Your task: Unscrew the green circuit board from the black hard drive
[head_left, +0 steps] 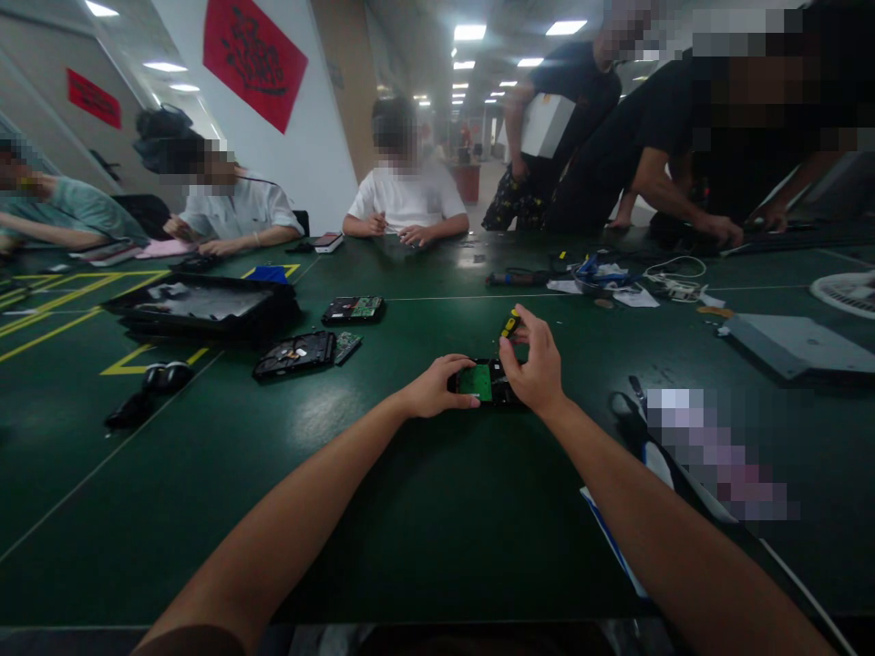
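A hard drive (477,383) with a green circuit board facing up lies on the dark green table in front of me. My left hand (441,386) grips its left end, thumb along the near edge and fingers over the far one. In my right hand (537,364) is a yellow and black screwdriver (509,324), pinched by the handle above the drive's right end. The screwdriver's tip is too small and dark to make out. My right hand hides part of the drive's right end.
Another hard drive (354,310), an opened drive casing (295,353) and a loose circuit board (347,347) lie to the left, near a black tray (205,305). Rightward are a grey metal box (799,344), cables (676,278) and a white fan (844,293). Several people surround the table.
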A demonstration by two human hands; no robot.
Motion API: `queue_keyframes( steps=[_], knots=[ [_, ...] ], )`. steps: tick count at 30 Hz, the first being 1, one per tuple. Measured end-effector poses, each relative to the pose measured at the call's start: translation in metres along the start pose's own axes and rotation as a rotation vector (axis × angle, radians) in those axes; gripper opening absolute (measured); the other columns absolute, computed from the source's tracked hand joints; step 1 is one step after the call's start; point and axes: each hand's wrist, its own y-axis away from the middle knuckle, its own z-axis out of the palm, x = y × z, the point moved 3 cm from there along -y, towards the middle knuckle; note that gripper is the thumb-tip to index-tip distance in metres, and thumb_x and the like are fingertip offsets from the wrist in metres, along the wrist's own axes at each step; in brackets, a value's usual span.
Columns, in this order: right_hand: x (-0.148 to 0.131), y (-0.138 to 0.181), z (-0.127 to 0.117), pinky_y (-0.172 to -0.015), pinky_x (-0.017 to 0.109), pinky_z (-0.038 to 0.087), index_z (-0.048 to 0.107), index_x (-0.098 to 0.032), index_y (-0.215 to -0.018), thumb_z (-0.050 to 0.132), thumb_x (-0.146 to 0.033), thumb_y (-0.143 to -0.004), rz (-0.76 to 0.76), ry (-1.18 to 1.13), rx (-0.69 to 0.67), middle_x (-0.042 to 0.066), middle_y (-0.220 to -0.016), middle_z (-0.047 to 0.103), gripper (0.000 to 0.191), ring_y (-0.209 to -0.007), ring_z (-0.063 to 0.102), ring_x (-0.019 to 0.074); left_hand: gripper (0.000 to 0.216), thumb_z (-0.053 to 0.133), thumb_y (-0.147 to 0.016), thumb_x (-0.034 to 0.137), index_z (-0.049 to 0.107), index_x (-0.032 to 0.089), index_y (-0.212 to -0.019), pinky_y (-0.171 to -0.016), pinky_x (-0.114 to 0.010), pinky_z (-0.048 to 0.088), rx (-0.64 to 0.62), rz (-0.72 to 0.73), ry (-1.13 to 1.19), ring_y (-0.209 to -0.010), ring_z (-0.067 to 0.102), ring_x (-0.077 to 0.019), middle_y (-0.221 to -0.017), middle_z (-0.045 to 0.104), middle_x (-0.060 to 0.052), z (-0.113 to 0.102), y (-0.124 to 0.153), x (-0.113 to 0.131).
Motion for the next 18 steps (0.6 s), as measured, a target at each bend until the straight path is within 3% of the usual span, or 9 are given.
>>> queue_keyframes(
  steps=[8,13,18],
  knots=[
    [0.0016,0.0000,-0.0014,-0.082,0.045,0.060,0.037,-0.030,-0.150,0.060,-0.029,-0.091,0.007,0.032,-0.006,0.010,-0.122,0.056,0.063,-0.088,0.063,0.0213,0.084,0.077,-0.071,0.058,0.048,0.026,-0.143,-0.117,-0.051,0.033,-0.001,0.013,-0.004,-0.141,0.038,-0.0333,-0.153,0.040,-0.011,0.0003,-0.0003,-0.0006],
    [0.0013,-0.0003,-0.0006,-0.083,0.045,0.061,0.028,-0.031,-0.155,0.054,-0.027,-0.094,0.013,-0.002,-0.010,0.010,-0.123,0.056,0.067,-0.092,0.064,0.0225,0.084,0.078,-0.071,0.057,0.048,0.027,-0.143,-0.118,-0.051,0.031,0.011,0.003,0.003,-0.142,0.038,-0.0337,-0.154,0.040,-0.010,0.0009,-0.0006,-0.0009],
    [0.0015,-0.0001,-0.0014,-0.077,0.045,0.062,0.035,-0.033,-0.151,0.058,-0.031,-0.093,0.004,0.028,-0.013,0.010,-0.124,0.056,0.062,-0.092,0.064,0.0238,0.084,0.077,-0.071,0.057,0.048,0.028,-0.143,-0.117,-0.053,0.033,-0.003,0.007,0.006,-0.142,0.037,-0.0346,-0.154,0.040,-0.010,-0.0001,-0.0003,0.0007]
  ],
)
